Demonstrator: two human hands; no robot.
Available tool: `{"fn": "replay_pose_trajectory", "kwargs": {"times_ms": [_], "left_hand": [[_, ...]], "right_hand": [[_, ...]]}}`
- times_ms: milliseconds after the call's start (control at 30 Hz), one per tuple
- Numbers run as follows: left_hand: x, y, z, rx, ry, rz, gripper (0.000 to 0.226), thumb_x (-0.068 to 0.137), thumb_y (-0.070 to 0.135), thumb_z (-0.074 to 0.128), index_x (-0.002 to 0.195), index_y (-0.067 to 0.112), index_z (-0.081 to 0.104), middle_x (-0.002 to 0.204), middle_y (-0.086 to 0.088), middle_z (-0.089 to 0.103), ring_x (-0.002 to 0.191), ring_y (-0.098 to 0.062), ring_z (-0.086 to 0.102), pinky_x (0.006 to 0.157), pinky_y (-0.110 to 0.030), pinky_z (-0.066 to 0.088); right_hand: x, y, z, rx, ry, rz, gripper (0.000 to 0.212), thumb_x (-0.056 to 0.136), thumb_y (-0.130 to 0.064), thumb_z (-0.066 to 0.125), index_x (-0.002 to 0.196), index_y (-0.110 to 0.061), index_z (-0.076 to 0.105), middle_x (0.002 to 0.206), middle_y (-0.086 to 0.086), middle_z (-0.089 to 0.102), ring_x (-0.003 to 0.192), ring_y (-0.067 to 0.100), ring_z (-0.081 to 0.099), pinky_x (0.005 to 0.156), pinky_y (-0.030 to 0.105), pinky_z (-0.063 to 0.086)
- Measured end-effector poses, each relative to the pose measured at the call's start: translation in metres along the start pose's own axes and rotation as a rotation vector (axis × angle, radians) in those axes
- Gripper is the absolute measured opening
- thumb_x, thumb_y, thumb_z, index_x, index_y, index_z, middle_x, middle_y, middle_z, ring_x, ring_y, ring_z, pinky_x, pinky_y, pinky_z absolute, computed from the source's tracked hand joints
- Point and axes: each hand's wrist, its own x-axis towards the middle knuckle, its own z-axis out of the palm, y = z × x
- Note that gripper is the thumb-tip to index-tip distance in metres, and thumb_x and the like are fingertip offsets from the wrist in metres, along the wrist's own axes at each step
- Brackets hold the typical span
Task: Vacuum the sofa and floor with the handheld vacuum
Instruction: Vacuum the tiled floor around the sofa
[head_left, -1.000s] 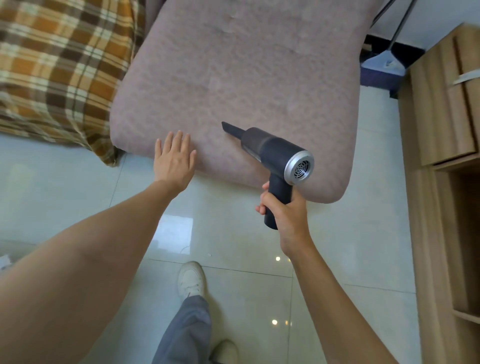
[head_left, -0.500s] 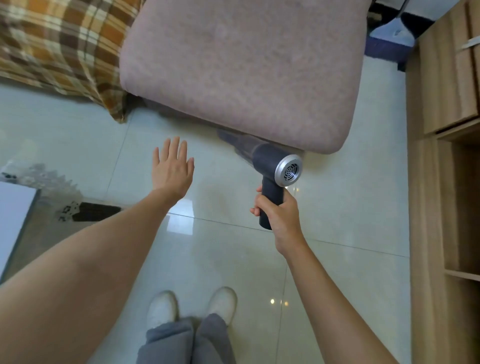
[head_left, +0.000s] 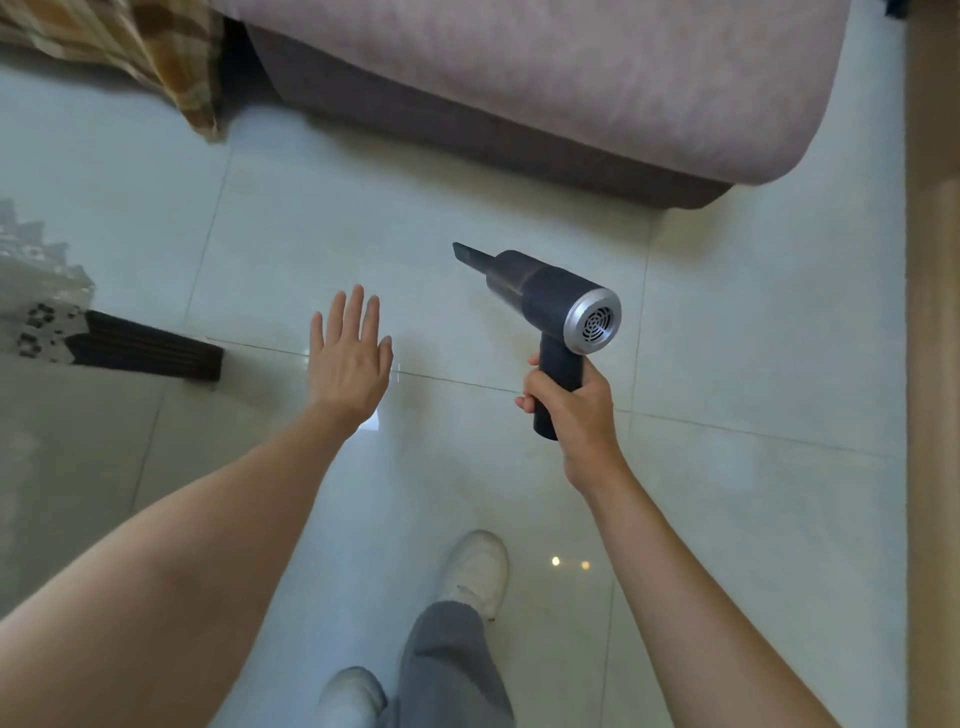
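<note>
My right hand (head_left: 569, 402) is wrapped round the grip of the vacuum (head_left: 550, 296), its narrow nozzle hanging in the air over the floor (head_left: 727, 322) in front of the sofa (head_left: 571, 67), while my left hand (head_left: 350, 358) floats flat with fingers spread, holding nothing. My worry is that hard plastic tip rapping or skidding on these glossy, slick tiles if I drop too fast. The dark ribbed mat (head_left: 145, 348) to the left could also get sucked up, and the sofa's soft, nappy pink fabric may snag the nozzle.

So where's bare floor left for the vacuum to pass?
Open tile runs between the sofa and the left hand, and right of the vacuum toward the wooden cabinet. Crowded: far left by the dark mat.
</note>
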Motion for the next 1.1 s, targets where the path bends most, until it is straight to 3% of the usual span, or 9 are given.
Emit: {"fn": "replay_pose_trajectory", "kwargs": {"times_ms": [333, 633, 900, 1100], "left_hand": [[-0.031, -0.034, 0.112, 0.032, -0.025, 0.001, 0.056, 0.101, 0.032, 0.026, 0.153, 0.012, 0.015, 0.161, -0.006, 0.007, 0.148, -0.026, 0.005, 0.116, -0.046, 0.008], [-0.044, -0.045, 0.185, -0.014, -0.003, -0.031, 0.056, 0.101, 0.030, 0.028, 0.153, 0.012, 0.015, 0.161, -0.005, 0.006, 0.148, -0.025, 0.002, 0.117, -0.046, 0.005], [-0.034, -0.047, 0.221, -0.062, 0.054, -0.036, 0.056, 0.100, 0.029, 0.029, 0.152, 0.011, 0.018, 0.161, -0.007, 0.011, 0.148, -0.026, 0.006, 0.118, -0.048, 0.007], [-0.032, -0.050, 0.243, -0.046, 0.073, -0.013, 0.055, 0.100, 0.031, 0.022, 0.153, 0.014, 0.013, 0.161, -0.005, 0.007, 0.148, -0.026, 0.003, 0.118, -0.046, 0.005]], "right_hand": [[-0.005, 0.111, 0.021, -0.028, 0.020, -0.009, 0.015, 0.083, -0.001, 0.061, 0.093, -0.012, 0.059, 0.075, 0.003, 0.056, 0.059, 0.013, 0.054, 0.069, 0.031, 0.047], [-0.011, 0.184, 0.020, -0.024, 0.058, -0.003, 0.016, 0.081, 0.000, 0.062, 0.091, -0.013, 0.061, 0.062, -0.005, 0.056, 0.061, 0.016, 0.054, 0.070, 0.033, 0.049], [0.002, 0.215, 0.013, -0.012, 0.060, 0.013, 0.015, 0.082, 0.000, 0.059, 0.091, -0.013, 0.060, 0.069, 0.000, 0.054, 0.063, 0.017, 0.054, 0.054, 0.024, 0.039], [0.019, 0.224, 0.020, -0.018, 0.025, -0.040, 0.015, 0.083, 0.000, 0.059, 0.090, -0.013, 0.060, 0.074, 0.000, 0.054, 0.058, 0.013, 0.054, 0.059, 0.024, 0.041]]}}
